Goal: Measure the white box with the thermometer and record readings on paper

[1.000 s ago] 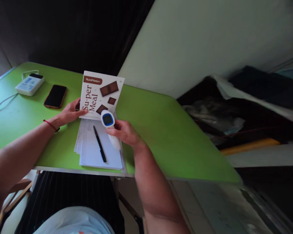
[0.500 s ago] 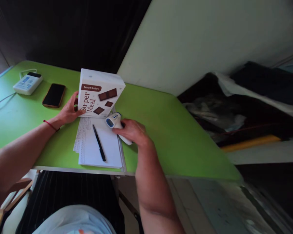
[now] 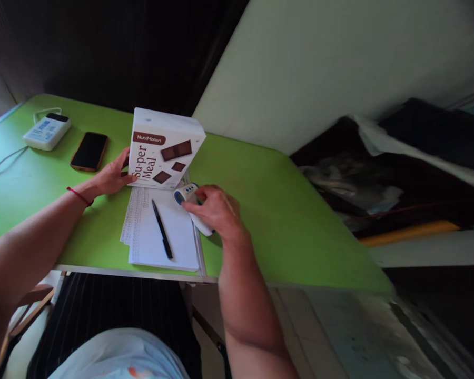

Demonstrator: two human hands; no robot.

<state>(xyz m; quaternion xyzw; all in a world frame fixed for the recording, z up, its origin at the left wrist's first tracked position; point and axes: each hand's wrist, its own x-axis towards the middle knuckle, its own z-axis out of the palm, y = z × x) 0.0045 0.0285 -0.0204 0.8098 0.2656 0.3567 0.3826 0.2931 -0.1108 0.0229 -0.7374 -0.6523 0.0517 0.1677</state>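
A white "Su-per Meal" box (image 3: 156,166) with brown bars printed on its front stands at the back of the paper stack. My left hand (image 3: 112,172) grips its lower left edge, thumb on the front and fingers behind. Just right of the box, a white and blue infrared thermometer (image 3: 202,225) lies at the paper's right edge. Over it is my right hand (image 3: 219,210), thumb and forefinger bent about its body; the other fingers are partly hidden. A black pen (image 3: 163,231) rests on the white paper (image 3: 146,245), left of the thermometer.
A phone (image 3: 89,151) in a brown case and a white device (image 3: 47,132) with a cable lie at the left of the green table (image 3: 280,221). A dark panel (image 3: 114,52) and a pale wall (image 3: 300,68) rise behind. Shelves with bags (image 3: 355,184) are at the right.
My right hand has shifted its fingers on the thermometer, with the forefinger now bent higher over it. My left hand keeps its hold on the box. The view has shifted slightly.
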